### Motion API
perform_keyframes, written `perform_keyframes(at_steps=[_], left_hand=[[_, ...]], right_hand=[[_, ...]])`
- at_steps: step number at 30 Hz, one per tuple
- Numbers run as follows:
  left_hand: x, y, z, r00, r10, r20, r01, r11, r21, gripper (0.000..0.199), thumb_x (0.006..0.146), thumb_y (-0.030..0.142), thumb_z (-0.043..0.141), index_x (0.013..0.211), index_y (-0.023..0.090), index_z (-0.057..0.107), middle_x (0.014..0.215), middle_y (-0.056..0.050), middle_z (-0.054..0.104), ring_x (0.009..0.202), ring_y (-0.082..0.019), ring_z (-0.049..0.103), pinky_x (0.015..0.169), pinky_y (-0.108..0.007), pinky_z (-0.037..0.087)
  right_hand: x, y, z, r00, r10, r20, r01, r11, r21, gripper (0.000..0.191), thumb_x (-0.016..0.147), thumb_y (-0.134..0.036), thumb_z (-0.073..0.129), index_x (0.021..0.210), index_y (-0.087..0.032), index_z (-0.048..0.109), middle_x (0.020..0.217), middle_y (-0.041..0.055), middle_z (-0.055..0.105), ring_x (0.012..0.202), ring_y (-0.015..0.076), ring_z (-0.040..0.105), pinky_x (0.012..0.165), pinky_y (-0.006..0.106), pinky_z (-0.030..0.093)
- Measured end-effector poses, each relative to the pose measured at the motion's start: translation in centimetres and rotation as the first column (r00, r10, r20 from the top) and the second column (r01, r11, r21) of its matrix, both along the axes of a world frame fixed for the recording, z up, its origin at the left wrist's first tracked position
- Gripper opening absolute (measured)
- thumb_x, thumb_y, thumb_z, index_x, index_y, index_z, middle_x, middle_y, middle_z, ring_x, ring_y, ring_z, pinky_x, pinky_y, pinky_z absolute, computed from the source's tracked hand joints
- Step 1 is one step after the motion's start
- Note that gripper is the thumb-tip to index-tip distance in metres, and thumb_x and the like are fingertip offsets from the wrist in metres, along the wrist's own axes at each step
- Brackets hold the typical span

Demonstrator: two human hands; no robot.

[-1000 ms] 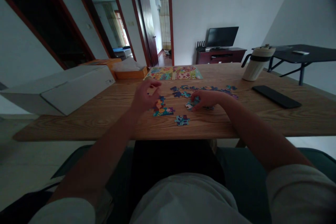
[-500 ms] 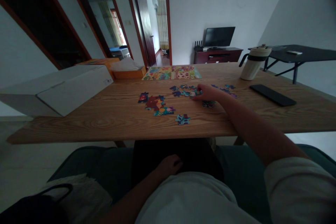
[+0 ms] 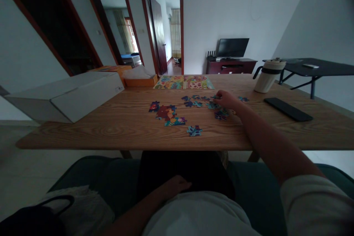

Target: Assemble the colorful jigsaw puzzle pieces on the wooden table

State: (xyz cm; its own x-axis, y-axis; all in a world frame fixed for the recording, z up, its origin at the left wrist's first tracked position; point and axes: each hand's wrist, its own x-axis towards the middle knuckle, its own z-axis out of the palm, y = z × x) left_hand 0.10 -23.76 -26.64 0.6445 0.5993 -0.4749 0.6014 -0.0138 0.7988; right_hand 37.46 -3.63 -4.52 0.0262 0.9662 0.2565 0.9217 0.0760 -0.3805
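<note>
My right hand (image 3: 226, 100) is over the loose jigsaw pieces on the table, its fingertips pinched at a small puzzle piece (image 3: 216, 97). Part of that piece is hidden by the fingers. Just below the hand lies a cluster of loose pieces (image 3: 221, 114). More single pieces (image 3: 188, 103) are spread to its left. A partly joined puzzle section (image 3: 166, 112) in brown, orange and blue lies further left, with a small joined group (image 3: 194, 130) nearer the table edge. My left hand (image 3: 177, 184) rests on my lap, fingers curled in, holding nothing visible.
A colourful picture sheet (image 3: 184, 82) lies behind the pieces. On the left stand a long white box (image 3: 83, 94) and an orange tissue box (image 3: 141, 82). To the right are a black flat slab (image 3: 287, 109) and a cream jug (image 3: 267, 77) with a dark handle.
My right hand has shifted slightly right over the loose pieces, uncovering some to its left. The whole view has tilted a little upward. My left hand stays on my lap.
</note>
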Motion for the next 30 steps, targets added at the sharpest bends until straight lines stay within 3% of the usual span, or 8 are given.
perform_keyframes(at_steps=[4,11,15,19,21,23,27,30], left_hand=[[0.1,-0.6,0.5,0.998,-0.044,0.038,0.042,0.998,0.047,0.064,0.091,0.075,0.047,0.057,0.021,0.043,0.057,0.004,0.037,0.055,-0.012,0.033,0.054,-0.029,0.026],[0.5,0.2,-1.3,0.956,-0.119,-0.269,0.215,0.908,0.361,0.065,0.1,0.065,0.037,0.08,0.018,0.077,0.075,-0.009,0.071,0.065,-0.021,0.062,0.059,-0.03,0.04],[0.9,0.2,0.2,0.926,-0.204,-0.316,0.334,0.831,0.444,0.068,0.105,0.06,0.032,0.079,0.017,0.078,0.075,-0.011,0.074,0.068,-0.023,0.067,0.07,-0.034,0.049],[-2.7,-0.9,1.8,0.97,-0.135,-0.204,0.227,0.802,0.553,0.061,0.109,0.052,0.033,0.082,0.019,0.078,0.082,-0.007,0.077,0.08,-0.022,0.07,0.084,-0.034,0.054],[-6.1,-2.4,0.9,0.99,-0.023,-0.138,0.117,0.678,0.725,0.045,0.108,0.043,0.038,0.106,0.023,0.079,0.107,-0.007,0.079,0.106,-0.024,0.071,0.105,-0.04,0.049],[-9.7,-4.4,-1.8,0.986,0.058,-0.154,0.105,0.497,0.861,0.036,0.104,0.037,0.048,0.13,0.028,0.071,0.139,-0.007,0.07,0.133,-0.028,0.06,0.112,-0.046,0.046],[-13.9,-7.6,-8.9,0.972,0.161,-0.172,0.159,0.086,0.983,0.049,0.1,0.025,0.051,0.146,0.039,0.06,0.148,-0.003,0.064,0.135,-0.026,0.059,0.11,-0.043,0.049],[-14.2,-7.8,-11.8,0.951,0.251,-0.182,0.185,0.012,0.983,0.044,0.104,0.035,0.047,0.144,0.038,0.063,0.145,-0.005,0.066,0.135,-0.027,0.06,0.111,-0.045,0.048]], right_hand=[[0.3,-0.2,0.5,1.0,-0.026,0.016,0.026,1.0,-0.007,0.014,0.085,-0.034,0.066,0.089,-0.02,0.064,0.09,0.0085,0.072,0.08,0.0229,0.063,0.07,0.032,0.046],[0.2,-0.7,0.8,1.0,0.007,-0.017,-0.008,0.999,-0.038,0.013,0.086,-0.032,0.064,0.081,-0.021,0.059,0.084,0.0072,0.069,0.076,0.0211,0.06,0.068,0.031,0.044],[0.7,-0.7,1.0,0.999,-0.023,-0.049,0.024,1.0,0.006,0.013,0.086,-0.033,0.065,0.084,-0.021,0.059,0.084,0.0066,0.068,0.077,0.0212,0.06,0.07,0.032,0.045],[1.8,-0.8,1.6,0.985,-0.098,-0.139,0.106,0.993,0.046,0.016,0.085,-0.034,0.067,0.09,-0.02,0.061,0.085,0.007,0.069,0.076,0.0215,0.06,0.069,0.032,0.046],[2.2,-0.9,1.9,0.972,-0.14,-0.19,0.157,0.984,0.081,0.018,0.084,-0.034,0.067,0.094,-0.019,0.062,0.085,0.0072,0.069,0.075,0.0214,0.06,0.068,0.032,0.047],[2.5,-0.9,2.2,0.956,-0.154,-0.251,0.187,0.976,0.114,0.018,0.084,-0.031,0.066,0.097,-0.019,0.063,0.084,0.0067,0.069,0.073,0.0209,0.06,0.067,0.032,0.047],[2.7,-0.9,2.9,0.886,-0.118,-0.448,0.184,0.977,0.106,0.022,0.083,-0.021,0.063,0.105,-0.018,0.063,0.077,0.0036,0.067,0.066,0.0186,0.06,0.063,0.03,0.048],[2.7,-1.1,3.5,0.813,-0.075,-0.578,0.183,0.974,0.131,0.028,0.083,-0.022,0.066,0.11,-0.019,0.064,0.074,0.0018,0.067,0.064,0.0171,0.062,0.063,0.029,0.049]])
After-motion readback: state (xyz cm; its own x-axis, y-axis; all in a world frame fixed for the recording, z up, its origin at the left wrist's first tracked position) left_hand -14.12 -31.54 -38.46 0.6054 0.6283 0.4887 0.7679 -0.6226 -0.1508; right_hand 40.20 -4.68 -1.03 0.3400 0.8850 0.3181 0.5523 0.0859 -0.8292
